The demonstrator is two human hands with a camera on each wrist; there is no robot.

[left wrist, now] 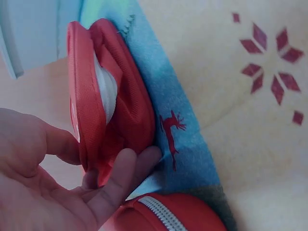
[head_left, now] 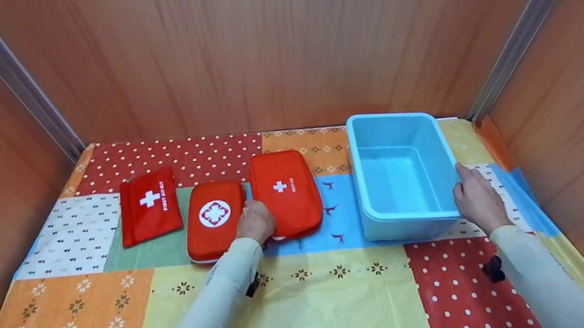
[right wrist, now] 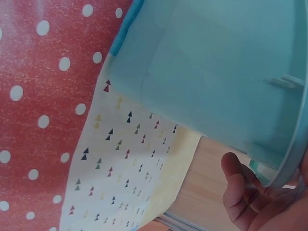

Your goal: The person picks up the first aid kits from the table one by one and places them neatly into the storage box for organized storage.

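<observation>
My left hand (head_left: 256, 221) is between two red first aid pouches and pinches the near left edge of the right-hand one (head_left: 288, 194). In the left wrist view the thumb is on the printed face of this pouch (left wrist: 130, 91), the fingers at its other side; its side gapes, showing something white inside. The other pouch (head_left: 201, 234), with a round white emblem, lies just left of the hand, its zip visible in the left wrist view. My right hand (head_left: 480, 200) holds the right rim of a light blue plastic bin (head_left: 363, 175), fingers curled under the rim outside.
A flat red first aid pouch (head_left: 137, 224) lies at the far left. Patchwork-print cloth (head_left: 352, 303) covers the table. Wood-grain panels (head_left: 282, 39) rise behind and on both sides, close beyond the bin. Nothing shows inside the bin.
</observation>
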